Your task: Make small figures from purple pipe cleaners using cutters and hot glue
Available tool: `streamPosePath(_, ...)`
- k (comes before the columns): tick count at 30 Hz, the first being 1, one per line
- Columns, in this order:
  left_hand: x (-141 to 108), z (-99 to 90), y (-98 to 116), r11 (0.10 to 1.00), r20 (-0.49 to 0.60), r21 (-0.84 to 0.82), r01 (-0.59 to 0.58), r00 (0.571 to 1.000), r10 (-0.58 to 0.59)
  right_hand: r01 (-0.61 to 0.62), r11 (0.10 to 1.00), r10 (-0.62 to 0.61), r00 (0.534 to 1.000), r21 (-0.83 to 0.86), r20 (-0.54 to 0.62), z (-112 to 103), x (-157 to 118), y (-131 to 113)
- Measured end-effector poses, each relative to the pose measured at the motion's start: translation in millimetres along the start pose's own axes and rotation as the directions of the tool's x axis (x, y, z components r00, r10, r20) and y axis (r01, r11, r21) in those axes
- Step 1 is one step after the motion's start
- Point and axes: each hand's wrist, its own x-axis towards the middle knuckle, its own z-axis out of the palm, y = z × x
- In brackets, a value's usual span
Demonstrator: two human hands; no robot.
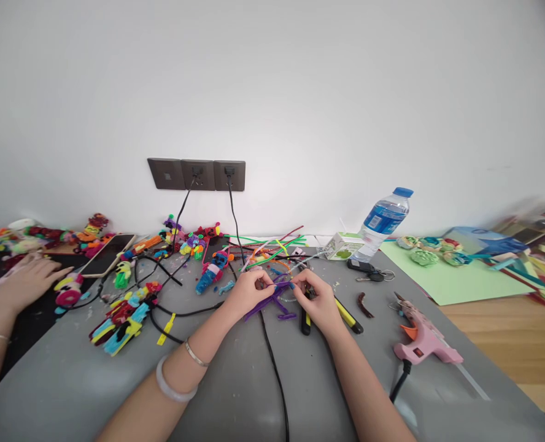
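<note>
Purple pipe cleaners (279, 296) are stretched between my two hands above the grey table. My left hand (253, 291) pinches them from the left, thumb and forefinger together. From the right, my right hand (316, 299) pinches the same purple pipe cleaners close to a small blue end. Yellow-and-black pliers (347, 315) lie under and beside my right hand, their jaws hidden. Behind my hands spreads a pile of loose coloured pipe cleaners (272, 248). A blue pipe-cleaner figure (212, 272) lies to the left of my left hand.
A pink glue gun (426, 337), keys (376, 274), a tilted water bottle (383, 222) and a small box (344, 245) stand or lie on the right. Black cables (272, 362) cross the table. Leftward are several pipe-cleaner figures (124, 319), a phone (108, 256) and another person's hand (28, 279).
</note>
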Motion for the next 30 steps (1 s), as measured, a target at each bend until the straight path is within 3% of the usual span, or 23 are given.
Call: streamPosePath(30, -0.4, -0.5, 1.1, 0.999, 0.009, -0.012, 0.032, 0.999, -0.031, -0.003, 1.0, 0.003, 1.0, 0.0, 0.006, 0.3, -0.5, 0.6)
